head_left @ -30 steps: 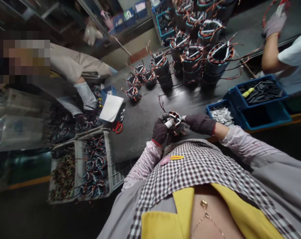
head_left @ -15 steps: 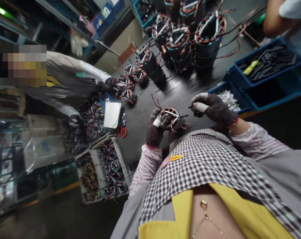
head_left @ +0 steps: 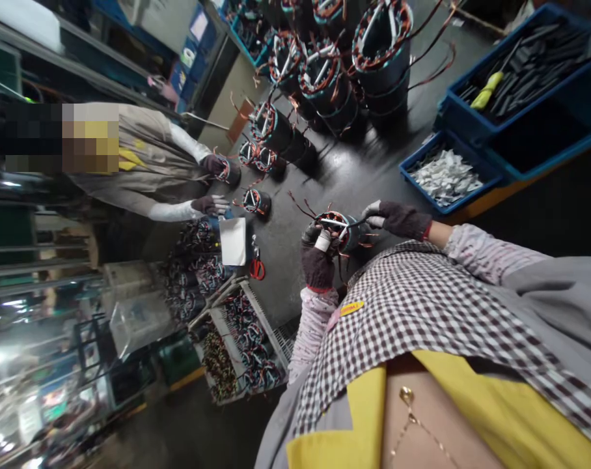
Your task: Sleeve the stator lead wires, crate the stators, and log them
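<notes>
The person in the checked apron (head_left: 422,306) sits or stands at the dark bench (head_left: 288,225), and both hands are at one small wire ring (head_left: 348,238), which is just in front of the apron. The left hand (head_left: 319,257), in a dark glove with pale fingertips, has its grip closed around the near left side of this ring, with thumb and fingers pressed on the rim. The right hand (head_left: 398,218) is on the other side, and its fingertips are pinching the end of a thin black strip (head_left: 358,223) that reaches out from the ring. A white strip (head_left: 333,222) crosses the ring's opening, and loose copper wires stick out around it. Whether the ring rests on the bench or is lifted a little, I cannot tell. Near the right hand there is a blue tray (head_left: 403,173) with small white pieces (head_left: 446,177). Farther left lie scissors (head_left: 257,269) with red handles, just beside a white paper (head_left: 233,241). Beyond these, another person (head_left: 146,140) touches a different small ring (head_left: 231,172) with one gloved hand (head_left: 211,164). Taller wound cylinders (head_left: 384,88) stand close together at the back.
</notes>
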Available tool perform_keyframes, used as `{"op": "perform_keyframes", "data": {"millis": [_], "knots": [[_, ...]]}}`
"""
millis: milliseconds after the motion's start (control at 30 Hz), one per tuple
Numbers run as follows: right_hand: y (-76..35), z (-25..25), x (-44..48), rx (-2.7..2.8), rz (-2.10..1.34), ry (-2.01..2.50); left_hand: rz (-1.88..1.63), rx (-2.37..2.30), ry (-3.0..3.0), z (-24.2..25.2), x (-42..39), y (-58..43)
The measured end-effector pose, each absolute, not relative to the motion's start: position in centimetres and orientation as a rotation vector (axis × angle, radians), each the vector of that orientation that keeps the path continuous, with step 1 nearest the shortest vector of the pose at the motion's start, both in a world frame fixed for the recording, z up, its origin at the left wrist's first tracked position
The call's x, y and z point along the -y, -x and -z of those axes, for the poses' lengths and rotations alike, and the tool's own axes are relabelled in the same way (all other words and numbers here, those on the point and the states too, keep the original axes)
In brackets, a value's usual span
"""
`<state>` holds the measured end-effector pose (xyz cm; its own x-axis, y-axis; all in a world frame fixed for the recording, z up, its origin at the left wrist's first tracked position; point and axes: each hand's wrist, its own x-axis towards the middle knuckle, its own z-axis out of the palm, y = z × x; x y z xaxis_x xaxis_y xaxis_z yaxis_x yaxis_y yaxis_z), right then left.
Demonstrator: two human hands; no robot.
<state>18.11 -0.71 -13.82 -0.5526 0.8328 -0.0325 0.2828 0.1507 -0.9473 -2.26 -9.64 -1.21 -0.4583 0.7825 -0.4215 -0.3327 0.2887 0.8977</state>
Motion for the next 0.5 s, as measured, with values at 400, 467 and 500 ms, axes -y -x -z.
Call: {"op": "perform_keyframes", "data": {"millis": [400, 467, 500], "knots": [[-19.9, 8.4, 0.4, 1.659, -1.300, 1.114, -1.319, -1.576, -0.623, -0.4, 8.9, 1.5], [-19.6, 5.5, 0.5, 1.628, -1.444, 0.953, -1.338, -1.493, -0.686, -0.8, 8.6, 0.6], [-19.2, 4.2, 0.5, 1.635, -1.533, 0.873, -1.337, -1.447, -0.702, -0.9, 8.4, 0.2]]}}
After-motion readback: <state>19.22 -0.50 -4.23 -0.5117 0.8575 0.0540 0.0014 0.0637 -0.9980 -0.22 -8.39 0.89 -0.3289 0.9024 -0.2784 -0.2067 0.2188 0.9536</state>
